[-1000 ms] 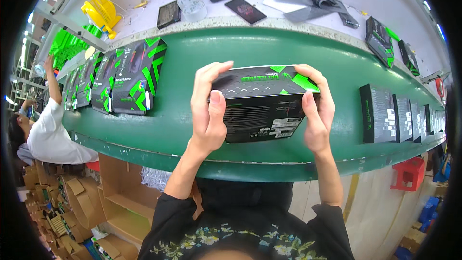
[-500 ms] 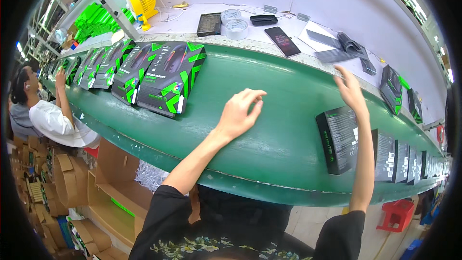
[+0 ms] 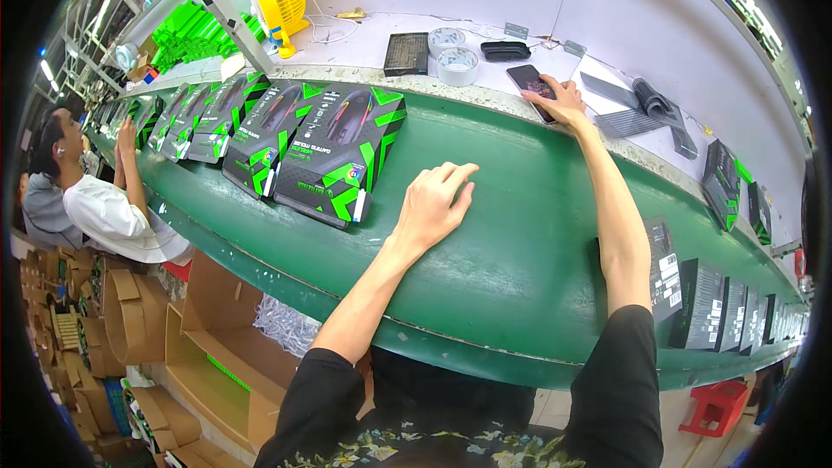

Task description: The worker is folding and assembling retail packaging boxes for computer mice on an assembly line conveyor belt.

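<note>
Phone [image 3: 523,78] is beyond the green belt [image 3: 511,208], half-open right hand [image 3: 559,102] touching it, grip unclear; empty left hand [image 3: 431,208], loosely open, over belt.

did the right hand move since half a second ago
Yes: the right hand moved forward and left, nearer the resting tape rolls, now at the phone.

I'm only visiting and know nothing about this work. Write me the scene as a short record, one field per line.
Left grip: holding nothing, over the green work surface
Right grip: at the dark phone; how firmly is unclear
Left side: a row of black-and-green boxes
Right side: a row of dark boxes, one partly behind the right arm
Shelf: yellow fan, tape rolls, grey strips
Nearby: a person in white
</note>
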Demonstrator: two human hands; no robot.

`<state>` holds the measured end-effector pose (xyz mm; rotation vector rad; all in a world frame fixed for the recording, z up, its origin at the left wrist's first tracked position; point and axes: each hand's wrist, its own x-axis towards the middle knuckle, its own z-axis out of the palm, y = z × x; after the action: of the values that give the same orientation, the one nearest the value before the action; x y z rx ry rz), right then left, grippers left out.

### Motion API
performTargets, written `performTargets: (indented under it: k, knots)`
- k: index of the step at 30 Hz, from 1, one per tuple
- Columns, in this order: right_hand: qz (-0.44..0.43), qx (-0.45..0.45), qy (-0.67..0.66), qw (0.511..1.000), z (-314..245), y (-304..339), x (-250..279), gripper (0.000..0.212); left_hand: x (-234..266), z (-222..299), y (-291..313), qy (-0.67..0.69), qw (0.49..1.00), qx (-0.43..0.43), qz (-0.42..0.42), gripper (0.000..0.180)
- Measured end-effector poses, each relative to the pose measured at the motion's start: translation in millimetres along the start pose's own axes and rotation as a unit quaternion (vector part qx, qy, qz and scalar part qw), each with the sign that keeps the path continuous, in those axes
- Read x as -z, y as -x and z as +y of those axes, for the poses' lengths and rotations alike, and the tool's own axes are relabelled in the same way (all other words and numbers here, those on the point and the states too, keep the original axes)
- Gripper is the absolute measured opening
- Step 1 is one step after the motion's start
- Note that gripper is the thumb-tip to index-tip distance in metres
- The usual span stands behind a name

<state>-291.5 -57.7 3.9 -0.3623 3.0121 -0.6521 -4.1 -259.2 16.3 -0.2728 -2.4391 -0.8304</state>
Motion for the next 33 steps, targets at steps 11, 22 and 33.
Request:
performTargets:
  k: [11,22,33]
  knots:
    - [0.012,-0.001,-0.038,0.999,-0.6,-5.2,-0.4,0.105,-2.0,28.4,6.8,0.059,0.996,-0.028,-0.067,0.027]
    - [0.019,0.000,-0.023,1.000,-5.4,-2.8,-6.0,0.106,-4.4,34.4,13.7,0.071,0.993,-0.048,-0.086,0.026]
    - [0.006,-0.017,-0.001,1.000,-20.3,1.1,-6.9,0.103,12.4,33.9,12.1,0.057,0.997,-0.037,-0.045,0.030]
